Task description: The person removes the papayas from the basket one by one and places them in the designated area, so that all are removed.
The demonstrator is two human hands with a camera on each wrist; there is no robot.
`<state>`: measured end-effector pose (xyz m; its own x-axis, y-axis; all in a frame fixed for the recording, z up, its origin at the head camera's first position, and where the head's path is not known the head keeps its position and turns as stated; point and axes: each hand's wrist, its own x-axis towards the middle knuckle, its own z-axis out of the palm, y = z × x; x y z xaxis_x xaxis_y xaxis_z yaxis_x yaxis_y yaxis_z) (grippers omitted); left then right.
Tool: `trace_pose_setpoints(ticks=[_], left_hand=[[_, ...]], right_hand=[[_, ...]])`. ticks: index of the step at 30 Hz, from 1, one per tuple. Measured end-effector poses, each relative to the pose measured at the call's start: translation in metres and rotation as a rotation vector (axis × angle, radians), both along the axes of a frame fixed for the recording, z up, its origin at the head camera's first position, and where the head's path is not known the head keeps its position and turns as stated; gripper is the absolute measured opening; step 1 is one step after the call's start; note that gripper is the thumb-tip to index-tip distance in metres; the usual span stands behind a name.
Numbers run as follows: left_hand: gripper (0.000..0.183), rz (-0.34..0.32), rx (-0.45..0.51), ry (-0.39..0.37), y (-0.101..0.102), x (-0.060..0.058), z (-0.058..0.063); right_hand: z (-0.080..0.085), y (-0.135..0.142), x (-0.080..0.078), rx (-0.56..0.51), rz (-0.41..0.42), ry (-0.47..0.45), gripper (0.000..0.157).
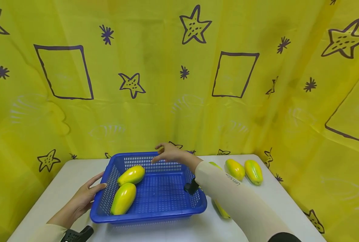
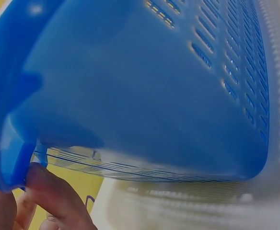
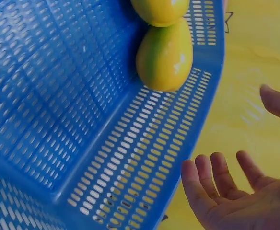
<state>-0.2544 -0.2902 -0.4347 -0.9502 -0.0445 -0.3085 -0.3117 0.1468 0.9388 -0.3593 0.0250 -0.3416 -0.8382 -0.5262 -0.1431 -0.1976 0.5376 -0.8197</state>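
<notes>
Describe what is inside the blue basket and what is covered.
Two yellow-green fruits lie close together at the left end of the blue basket. Their undersides and the basket floor beneath them cannot be seen.

On the table (image 1: 76, 171), the basket (image 1: 149, 216) stands with its far rim by the far edge. In it, along the left wall, a fruit (image 1: 132, 175) lies behind a second fruit (image 1: 123, 199), this one in the near left corner. Outside, a third fruit (image 1: 214, 164) lies beside the basket's far right corner, a fourth fruit (image 1: 222, 210) beside its near right one. Farther right, a fifth fruit (image 1: 235, 169) and a sixth fruit (image 1: 253, 172) lie near the table's far right corner.
</notes>
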Motion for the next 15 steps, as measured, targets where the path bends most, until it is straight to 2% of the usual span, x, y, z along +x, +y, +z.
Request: trace_pose_setpoints(ticks=[7,15], left_hand=[[0.077,0.009,-0.003,-0.001,0.001,0.000,0.001],[0.077,-0.001,0.014,0.000,0.000,0.001,-0.001]], right_hand=[[-0.014,-0.024,-0.006,0.105,0.120,0.155,0.068],[-0.023,-0.044,-0.014,0.146,0.177,0.221,0.068]])
